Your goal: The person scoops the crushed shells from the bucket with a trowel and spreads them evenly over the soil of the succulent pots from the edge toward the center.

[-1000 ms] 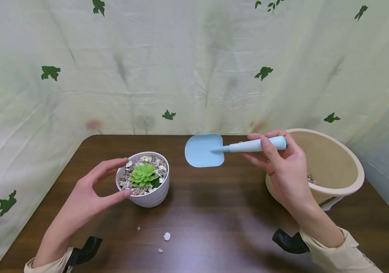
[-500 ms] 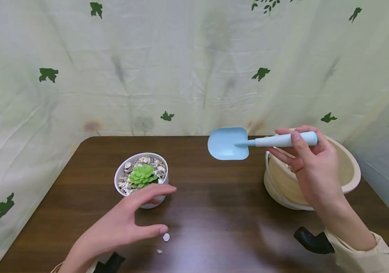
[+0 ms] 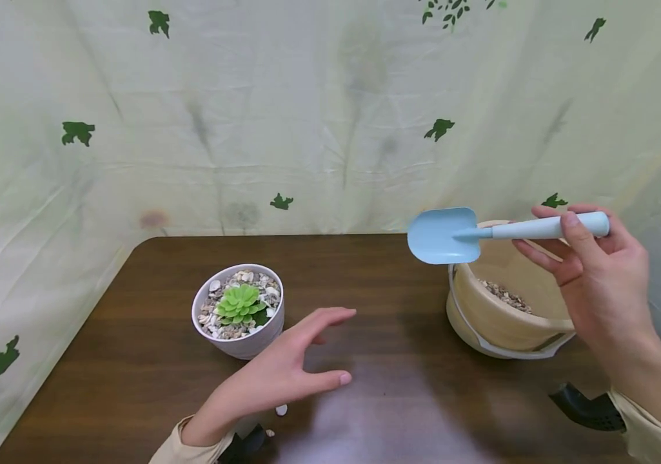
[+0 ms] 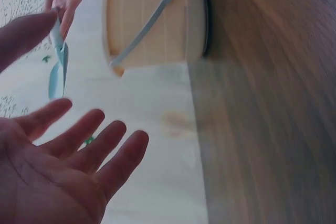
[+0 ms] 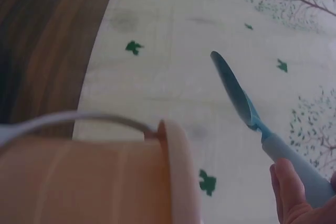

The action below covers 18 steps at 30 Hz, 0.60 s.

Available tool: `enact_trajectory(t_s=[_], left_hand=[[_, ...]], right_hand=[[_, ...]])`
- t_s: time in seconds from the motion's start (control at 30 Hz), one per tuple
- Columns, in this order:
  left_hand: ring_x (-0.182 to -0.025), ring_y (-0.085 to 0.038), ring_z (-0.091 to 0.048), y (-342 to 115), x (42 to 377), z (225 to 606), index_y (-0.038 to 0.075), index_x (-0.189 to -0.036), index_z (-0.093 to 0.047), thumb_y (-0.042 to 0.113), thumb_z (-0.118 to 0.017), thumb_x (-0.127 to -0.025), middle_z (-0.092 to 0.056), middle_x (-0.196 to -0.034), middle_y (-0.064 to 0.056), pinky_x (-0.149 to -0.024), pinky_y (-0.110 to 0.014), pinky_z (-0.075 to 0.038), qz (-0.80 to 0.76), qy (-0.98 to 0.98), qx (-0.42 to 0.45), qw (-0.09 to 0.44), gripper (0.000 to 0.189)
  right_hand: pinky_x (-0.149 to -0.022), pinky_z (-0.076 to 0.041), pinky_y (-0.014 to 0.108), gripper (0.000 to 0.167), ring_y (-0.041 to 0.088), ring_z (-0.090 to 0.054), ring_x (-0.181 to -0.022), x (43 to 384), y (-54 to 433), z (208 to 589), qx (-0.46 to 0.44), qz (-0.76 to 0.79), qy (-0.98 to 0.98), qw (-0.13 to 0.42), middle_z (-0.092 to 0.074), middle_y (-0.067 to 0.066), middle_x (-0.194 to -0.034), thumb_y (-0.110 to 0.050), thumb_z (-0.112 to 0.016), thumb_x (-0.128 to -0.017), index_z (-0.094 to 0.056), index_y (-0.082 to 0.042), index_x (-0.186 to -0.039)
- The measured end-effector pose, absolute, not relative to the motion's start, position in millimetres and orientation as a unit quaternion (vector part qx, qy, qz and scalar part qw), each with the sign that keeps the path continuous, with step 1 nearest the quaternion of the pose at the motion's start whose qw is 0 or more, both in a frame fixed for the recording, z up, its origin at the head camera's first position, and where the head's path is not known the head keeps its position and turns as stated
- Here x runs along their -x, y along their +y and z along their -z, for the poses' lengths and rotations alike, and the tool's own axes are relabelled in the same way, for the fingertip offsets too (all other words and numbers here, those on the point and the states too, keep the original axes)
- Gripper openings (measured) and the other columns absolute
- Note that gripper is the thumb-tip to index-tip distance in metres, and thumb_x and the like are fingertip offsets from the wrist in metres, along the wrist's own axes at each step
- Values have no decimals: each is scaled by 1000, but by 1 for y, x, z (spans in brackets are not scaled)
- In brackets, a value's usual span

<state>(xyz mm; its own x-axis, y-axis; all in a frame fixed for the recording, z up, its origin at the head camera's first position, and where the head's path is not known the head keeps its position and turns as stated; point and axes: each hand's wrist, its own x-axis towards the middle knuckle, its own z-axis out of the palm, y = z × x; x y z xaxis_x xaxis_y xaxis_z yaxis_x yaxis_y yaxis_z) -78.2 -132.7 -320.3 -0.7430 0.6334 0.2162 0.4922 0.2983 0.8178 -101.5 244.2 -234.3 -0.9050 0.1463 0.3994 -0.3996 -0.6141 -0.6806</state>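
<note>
My right hand grips the handle of a light blue garden trowel, its blade pointing left in the air. Beneath and behind it stands a beige bucket with a grey handle and gravel inside. My left hand hovers over the table with thumb and fingers spread, holding nothing. Just beyond it, to the left, a white ribbed pot holds a green succulent among pebbles and shells. In the left wrist view the bucket lies ahead of the spread fingers.
A brown wooden table carries everything. A white pebble lies on it, partly behind the left forearm. A pale cloth with green leaf shapes hangs at the back and sides.
My left hand has come away from the succulent pot and moved right. My right hand has carried the trowel rightward, so the blade now overlaps the bucket's left rim in view.
</note>
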Motion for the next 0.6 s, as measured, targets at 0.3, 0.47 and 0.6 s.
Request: enact_trajectory(t_s=[0.3,0.47,0.6], left_hand=[[-133,-8,-40,-96,99,327,38,-144,-41,40,-74,-88,-42,-143,22,-102,-38,-41,-489,797,-332,123,66],[-134,-15,-40,-74,115,332,33,-146,-40,40,-73,-88,-42,-145,16,-103,-43,-40,-503,786,-326,150,68],[-133,-15,-41,-57,127,337,28,-147,-40,38,-74,-88,-43,-145,12,-102,-41,-41,-511,774,-328,181,69]], right_hand=[[-72,-53,46,33,36,-68,-95,104,281,223,-129,-852,-454,228,-60,21,-108,8,-51,-97,-48,8,-129],[-68,-56,33,39,25,-69,-96,107,297,224,-102,-790,-544,265,-53,16,-108,3,-57,-95,-50,4,-133],[-68,-55,28,42,22,-69,-94,108,303,229,-107,-745,-604,261,-59,14,-106,6,-60,-92,-52,6,-134]])
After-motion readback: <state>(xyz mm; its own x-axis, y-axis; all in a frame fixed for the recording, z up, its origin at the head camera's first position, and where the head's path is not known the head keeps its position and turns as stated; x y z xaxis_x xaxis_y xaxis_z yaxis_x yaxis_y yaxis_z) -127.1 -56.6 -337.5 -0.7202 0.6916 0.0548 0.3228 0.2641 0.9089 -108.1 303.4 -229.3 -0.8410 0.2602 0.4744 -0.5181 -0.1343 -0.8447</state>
